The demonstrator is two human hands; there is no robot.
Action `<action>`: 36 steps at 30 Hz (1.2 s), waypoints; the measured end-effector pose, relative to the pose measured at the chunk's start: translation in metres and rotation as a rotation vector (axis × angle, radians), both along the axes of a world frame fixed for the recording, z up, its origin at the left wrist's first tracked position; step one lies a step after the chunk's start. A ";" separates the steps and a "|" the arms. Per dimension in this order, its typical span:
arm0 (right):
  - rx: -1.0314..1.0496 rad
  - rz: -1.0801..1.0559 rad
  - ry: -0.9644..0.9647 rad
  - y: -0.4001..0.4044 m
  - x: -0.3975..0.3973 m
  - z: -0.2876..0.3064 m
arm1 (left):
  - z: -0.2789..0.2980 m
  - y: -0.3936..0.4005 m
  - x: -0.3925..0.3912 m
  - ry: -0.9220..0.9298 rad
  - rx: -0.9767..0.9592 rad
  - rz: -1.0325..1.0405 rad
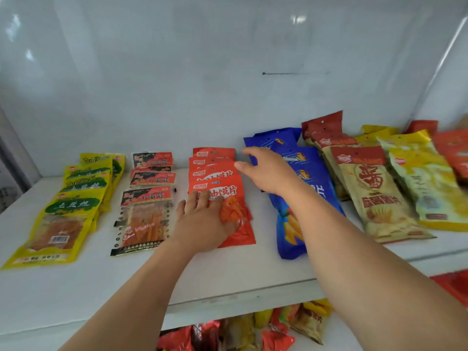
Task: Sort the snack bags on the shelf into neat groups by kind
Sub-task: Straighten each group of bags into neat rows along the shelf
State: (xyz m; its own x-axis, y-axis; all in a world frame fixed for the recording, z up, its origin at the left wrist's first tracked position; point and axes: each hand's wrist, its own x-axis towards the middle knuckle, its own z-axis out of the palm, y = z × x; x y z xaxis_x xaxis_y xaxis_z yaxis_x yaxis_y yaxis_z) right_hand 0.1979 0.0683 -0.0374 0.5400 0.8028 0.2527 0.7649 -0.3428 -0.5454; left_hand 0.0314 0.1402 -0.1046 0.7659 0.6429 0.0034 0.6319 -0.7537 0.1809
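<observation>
a loose pile of mixed snack bags (273, 325) is seen nearest, on the lower level under the white shelf (76, 295). on the shelf, the left hand (202, 224) is laid flat, fingers spread, on the front orange-red bag (228, 211) of an overlapping row, nothing gripped. to its left, a black-and-red row (144, 219) and a yellow-green row (63, 224) are lined up front to back. the right hand (268, 171) is held open just above the blue bags (304, 198), fingers reaching toward the back of the orange-red row, nothing clamped. further right, tan chip bags (374, 193), pale yellow bags (430, 188) and red bags (453, 150) are stacked against the back wall (228, 72).
</observation>
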 end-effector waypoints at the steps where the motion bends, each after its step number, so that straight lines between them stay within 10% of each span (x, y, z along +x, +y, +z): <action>1: 0.034 -0.038 -0.001 -0.014 0.002 0.001 | 0.002 -0.002 0.003 -0.030 0.015 0.019; 6: 0.167 -0.260 0.034 -0.077 0.030 -0.010 | 0.017 -0.035 0.029 -0.288 -0.077 0.054; 12: 0.128 -0.391 0.177 -0.104 0.068 -0.038 | 0.023 -0.078 0.083 -0.650 -0.756 0.126; 36: 0.107 -0.119 0.507 -0.075 0.133 -0.033 | 0.005 -0.068 0.152 -0.941 -0.851 0.272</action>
State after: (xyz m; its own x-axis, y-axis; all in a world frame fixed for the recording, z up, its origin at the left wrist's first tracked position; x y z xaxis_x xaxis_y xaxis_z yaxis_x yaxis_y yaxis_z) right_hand 0.3312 -0.0068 -0.0707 0.7012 0.7129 0.0138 0.3557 -0.3329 -0.8733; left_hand 0.1837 0.0723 -0.0994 0.5383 0.8425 -0.0182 0.1142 -0.0515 0.9921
